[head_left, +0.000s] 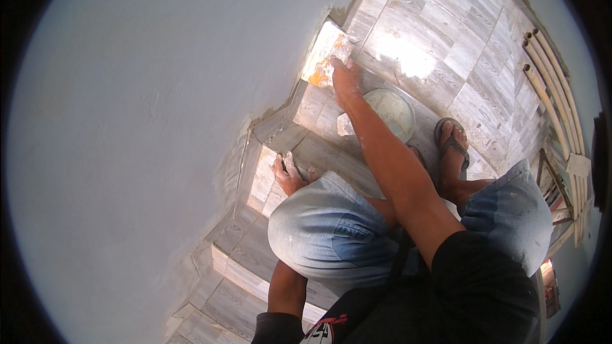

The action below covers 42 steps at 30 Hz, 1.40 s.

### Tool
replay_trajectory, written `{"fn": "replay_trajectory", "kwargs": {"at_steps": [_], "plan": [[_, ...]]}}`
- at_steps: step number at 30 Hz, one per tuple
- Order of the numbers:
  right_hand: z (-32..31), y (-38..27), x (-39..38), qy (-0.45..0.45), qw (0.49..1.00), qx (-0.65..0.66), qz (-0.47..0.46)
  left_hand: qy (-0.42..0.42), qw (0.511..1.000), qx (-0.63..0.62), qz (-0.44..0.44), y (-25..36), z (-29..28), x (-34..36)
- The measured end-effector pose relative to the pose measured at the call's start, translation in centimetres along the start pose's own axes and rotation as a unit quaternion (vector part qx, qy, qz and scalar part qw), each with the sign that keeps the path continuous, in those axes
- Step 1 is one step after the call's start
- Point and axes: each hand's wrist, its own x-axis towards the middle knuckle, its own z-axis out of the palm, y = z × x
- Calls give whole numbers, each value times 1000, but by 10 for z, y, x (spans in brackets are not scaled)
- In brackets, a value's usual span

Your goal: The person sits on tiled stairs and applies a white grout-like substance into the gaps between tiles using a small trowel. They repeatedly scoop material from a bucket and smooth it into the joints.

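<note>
the right hand [345,76] reaches forward and presses a flat rectangular plastering trowel smeared with white and orange-tinged putty [326,57] against the foot of the smooth pale grey plastered wall [146,121], just where the wall meets the upper grey wood-grain tiled stair tread [421,38]; the fingers close over the trowel's back, seemingly to keep its blade flat on the surface. the left hand [287,175] holds nothing and rests with fingers spread on the edge of a lower tiled step [268,178], probably propping the crouched body, though the denim-covered knee [331,229] hides part of it and i cannot tell how firmly it bears down. a round shallow pan of white putty [390,113] sits on the tread just beside the right forearm, close enough to reload the trowel without shifting. a foot in a dark flip-flop sandal [451,146] stands flat on the same tread, right of the pan. a bundle of pale plastic pipes [551,89] lies along the far right edge, well apart from the work.
</note>
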Motion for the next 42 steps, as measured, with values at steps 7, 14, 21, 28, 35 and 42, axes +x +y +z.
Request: {"fn": "replay_trajectory", "kwargs": {"at_steps": [7, 14, 21, 28, 35, 42], "plan": [[-1, 1, -14, -64, 998, -12, 11, 15, 1000, -7, 0, 0, 1, 1], [-10, 26, -40, -33, 999, 3, -18, 1, 1000, 1, 0, 1, -4, 2], [3, 36, -33, -28, 999, -19, 3, 6, 1000, -2, 9, 3, -2, 5], [-28, 20, -61, -63, 997, -34, 31, 11, 996, -52, -72, 11, -4, 7], [-45, 38, -42, -148, 960, -88, 222, -13, 974, -132, -183, 28, -15, 18], [-13, 19, -12, -220, 922, -110, 300, 4, 997, -42, -69, 14, -5, 8]]}}
